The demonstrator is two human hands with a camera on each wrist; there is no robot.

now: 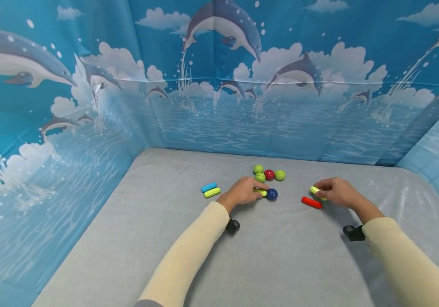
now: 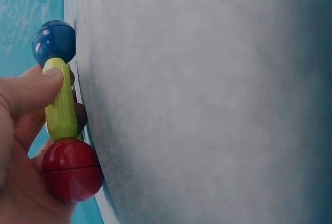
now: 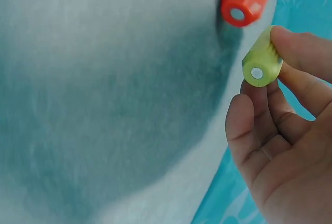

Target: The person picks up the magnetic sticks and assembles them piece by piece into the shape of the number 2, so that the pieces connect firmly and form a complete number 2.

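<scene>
My left hand point(image 1: 244, 191) pinches a yellow-green rod point(image 2: 61, 99) between thumb and fingers. A dark blue ball point(image 2: 54, 42) sits at one end of it and a red ball point(image 2: 72, 170) at the other, in the left wrist view; in the head view the hand hides that red ball. My right hand point(image 1: 340, 192) holds another yellow-green rod point(image 3: 262, 60), whose end shows a round silvery-white disc. Just beside it lies a red rod point(image 1: 311, 202) on the grey surface, with a similar disc in its end.
Three green balls point(image 1: 258, 169) and a red ball point(image 1: 269, 175) lie grouped behind the left hand. Left of that hand, a blue rod point(image 1: 209, 186) and a yellow-green rod point(image 1: 212, 192) lie side by side. A dolphin-printed curtain point(image 1: 219, 119) borders the grey-covered surface point(image 1: 281, 264).
</scene>
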